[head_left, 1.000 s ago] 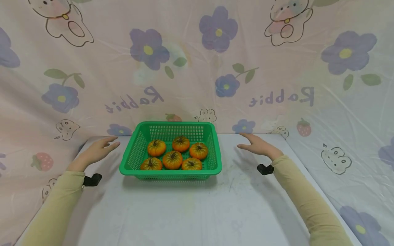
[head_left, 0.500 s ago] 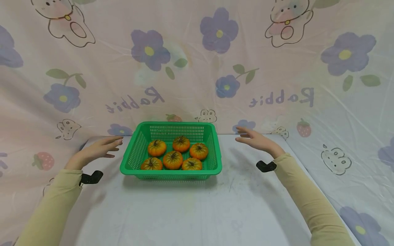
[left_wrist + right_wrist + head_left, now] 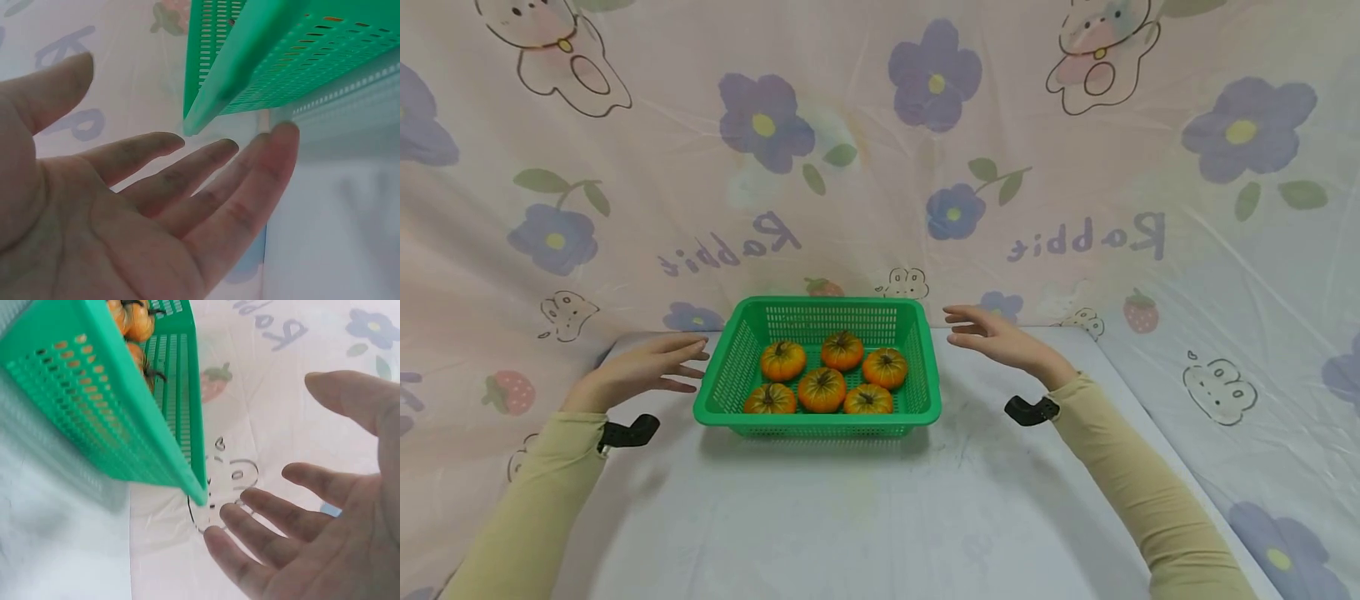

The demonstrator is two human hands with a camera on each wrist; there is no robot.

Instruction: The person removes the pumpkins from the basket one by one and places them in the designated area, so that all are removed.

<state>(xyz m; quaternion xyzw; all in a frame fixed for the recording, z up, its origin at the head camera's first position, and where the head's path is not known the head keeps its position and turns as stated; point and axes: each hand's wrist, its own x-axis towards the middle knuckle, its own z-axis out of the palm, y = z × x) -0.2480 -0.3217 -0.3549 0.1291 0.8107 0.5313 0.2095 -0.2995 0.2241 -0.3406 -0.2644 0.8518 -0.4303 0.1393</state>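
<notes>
A green plastic basket (image 3: 816, 420) stands on the white table with several small orange pumpkins (image 3: 822, 390) inside. My left hand (image 3: 636, 372) hovers just off the basket's left side, its fingers extended towards the rim. In the left wrist view the palm and spread fingers (image 3: 240, 215) show, with the basket wall (image 3: 281, 62) beyond the fingertips. On the opposite side my right hand (image 3: 1000, 340) is held in the air, apart from the rim. From the right wrist, its fingers (image 3: 269, 544) appear loosely spread and hold nothing, facing the basket's end (image 3: 119, 400).
The white tabletop (image 3: 850, 517) stretches in front of the basket and to both sides. A pink fabric backdrop (image 3: 865, 192) with flowers and rabbits hangs right behind the table and along its sides. Each wrist carries a black camera mount (image 3: 1032, 411).
My right hand has moved left, closer to the basket. My left hand has shifted slightly right towards the left rim. The basket and pumpkins stay in place.
</notes>
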